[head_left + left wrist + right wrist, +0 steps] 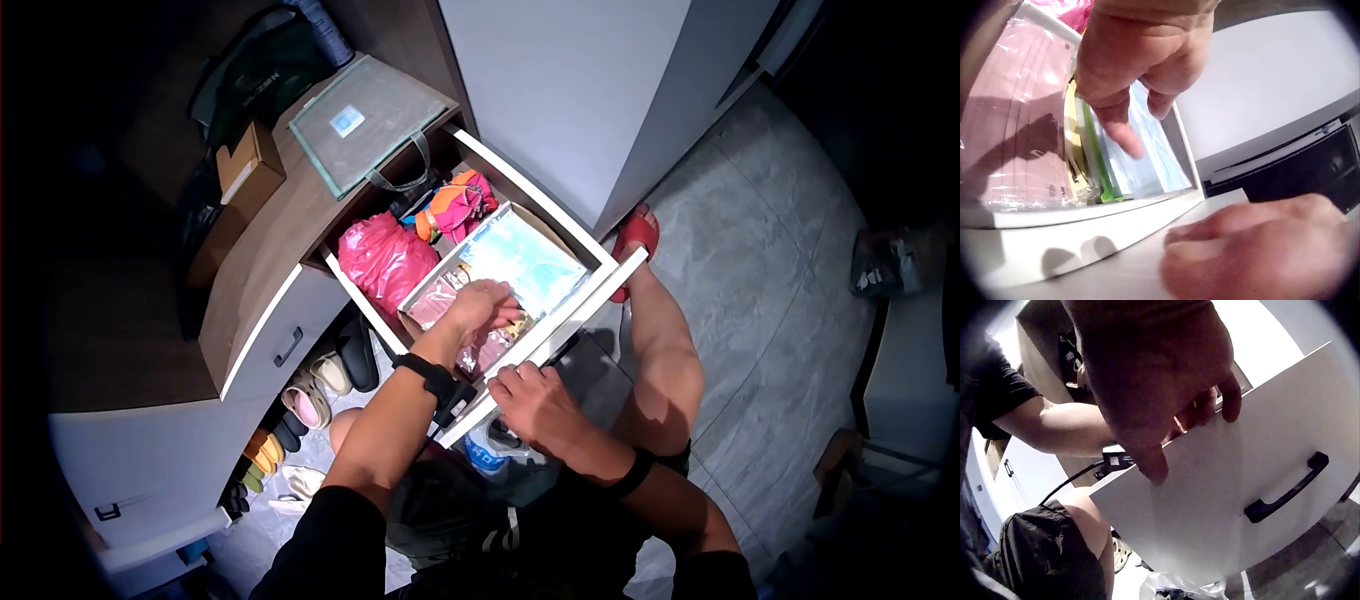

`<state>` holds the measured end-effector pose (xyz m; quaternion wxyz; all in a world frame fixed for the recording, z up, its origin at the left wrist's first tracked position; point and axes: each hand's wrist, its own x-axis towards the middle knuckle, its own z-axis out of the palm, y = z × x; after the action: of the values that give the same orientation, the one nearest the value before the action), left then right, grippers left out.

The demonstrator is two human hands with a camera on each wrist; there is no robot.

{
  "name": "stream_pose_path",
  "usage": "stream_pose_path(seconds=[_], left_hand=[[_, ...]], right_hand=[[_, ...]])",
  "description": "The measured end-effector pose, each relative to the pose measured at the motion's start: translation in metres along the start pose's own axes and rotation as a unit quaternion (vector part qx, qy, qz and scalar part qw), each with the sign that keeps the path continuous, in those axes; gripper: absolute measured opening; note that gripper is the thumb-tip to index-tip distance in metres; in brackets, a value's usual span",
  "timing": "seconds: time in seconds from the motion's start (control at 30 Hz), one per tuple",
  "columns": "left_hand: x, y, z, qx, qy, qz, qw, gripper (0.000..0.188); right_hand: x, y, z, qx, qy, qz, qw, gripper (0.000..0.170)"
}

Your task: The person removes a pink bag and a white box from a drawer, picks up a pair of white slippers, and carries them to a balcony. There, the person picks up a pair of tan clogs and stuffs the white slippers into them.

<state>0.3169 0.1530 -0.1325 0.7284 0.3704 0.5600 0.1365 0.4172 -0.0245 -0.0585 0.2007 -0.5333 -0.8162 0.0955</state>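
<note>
My left hand (485,305) reaches down into a shallow white box (550,234) inside a pulled-out drawer (578,310). In the left wrist view its fingers hang loosely over a stack of light blue face masks (1147,147), with nothing gripped. Beside the stack lie pink face masks (1019,119) in clear wrapping, with a yellow packet (1074,134) and a green-edged bag (1099,156) between. My right hand (540,405) holds the top edge of the drawer front (1210,494), some fingers hooked over it and the thumb against its outer face.
Behind the box, the drawer holds a pink plastic bag (385,258) and a colourful folded cloth (460,208). A flat grey bag (365,120) and a cardboard box (250,170) sit on the cabinet top. Shoes (310,400) line the floor below. A black handle (1288,490) juts from the drawer front.
</note>
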Motion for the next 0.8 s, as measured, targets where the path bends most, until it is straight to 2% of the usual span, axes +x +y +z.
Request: stream_pose_path(seconds=[0.03, 0.1, 0.13, 0.17, 0.2, 0.27, 0.3, 0.33, 0.37, 0.43, 0.47, 0.5, 0.57, 0.6, 0.67, 0.73, 0.8], left_hand=[[0.004, -0.003, -0.001, 0.032, -0.027, -0.030, 0.999, 0.021], [0.009, -0.006, -0.007, 0.140, -0.043, 0.026, 0.989, 0.023], [0.010, -0.008, -0.010, 0.193, -0.050, 0.053, 0.979, 0.025], [0.011, -0.012, -0.012, 0.219, -0.018, 0.091, 0.971, 0.025], [0.009, -0.008, -0.018, 0.214, -0.035, 0.086, 0.972, 0.025], [0.001, 0.000, -0.037, 0.204, -0.067, 0.075, 0.974, 0.027], [-0.010, 0.004, -0.047, 0.215, -0.028, 0.110, 0.970, 0.029], [-0.024, 0.013, -0.062, 0.204, -0.065, 0.142, 0.966, 0.031], [-0.046, 0.021, -0.075, 0.135, -0.065, 0.174, 0.973, 0.032], [-0.075, 0.025, -0.116, 0.154, -0.023, 0.216, 0.964, 0.029], [-0.096, 0.028, -0.137, 0.209, 0.029, 0.244, 0.947, 0.030], [-0.114, 0.025, -0.160, 0.180, 0.051, 0.261, 0.947, 0.031], [-0.165, 0.022, -0.188, 0.159, 0.153, 0.259, 0.940, 0.032], [-0.179, 0.008, -0.212, 0.088, 0.161, 0.262, 0.947, 0.032], [-0.224, -0.006, -0.232, 0.098, 0.210, 0.259, 0.938, 0.032], [-0.260, -0.034, -0.259, 0.074, 0.235, 0.261, 0.933, 0.034], [-0.294, -0.062, -0.267, 0.073, 0.282, 0.266, 0.919, 0.034]], right_hand=[[0.000, -0.001, -0.004, 0.012, -0.016, 0.007, 1.000, 0.027], [-0.002, -0.003, -0.015, 0.035, -0.048, 0.022, 0.998, 0.039], [-0.004, -0.005, -0.022, 0.092, -0.058, 0.048, 0.993, 0.037], [-0.007, -0.005, -0.029, 0.148, -0.069, 0.073, 0.984, 0.035], [-0.009, -0.003, -0.033, 0.203, -0.081, 0.097, 0.971, 0.033], [-0.016, 0.003, -0.037, 0.224, -0.124, 0.171, 0.951, 0.030], [-0.018, 0.004, -0.038, 0.234, -0.146, 0.208, 0.939, 0.028], [-0.017, 0.005, -0.036, 0.188, -0.148, 0.198, 0.951, 0.028], [-0.014, 0.008, -0.031, 0.142, -0.147, 0.189, 0.960, 0.028], [-0.001, 0.006, -0.035, 0.090, -0.174, 0.190, 0.962, 0.031], [0.003, 0.007, -0.036, 0.089, -0.183, 0.181, 0.962, 0.031], [0.007, 0.008, -0.036, 0.089, -0.191, 0.172, 0.962, 0.031], [0.015, 0.008, -0.031, 0.061, -0.199, 0.153, 0.966, 0.034], [0.020, 0.009, -0.027, 0.052, -0.206, 0.144, 0.966, 0.034], [0.030, 0.009, -0.026, 0.028, -0.220, 0.127, 0.967, 0.034], [0.054, 0.000, -0.043, 0.040, -0.266, 0.149, 0.952, 0.037], [0.072, 0.006, -0.031, 0.025, -0.300, 0.148, 0.942, 0.040]])
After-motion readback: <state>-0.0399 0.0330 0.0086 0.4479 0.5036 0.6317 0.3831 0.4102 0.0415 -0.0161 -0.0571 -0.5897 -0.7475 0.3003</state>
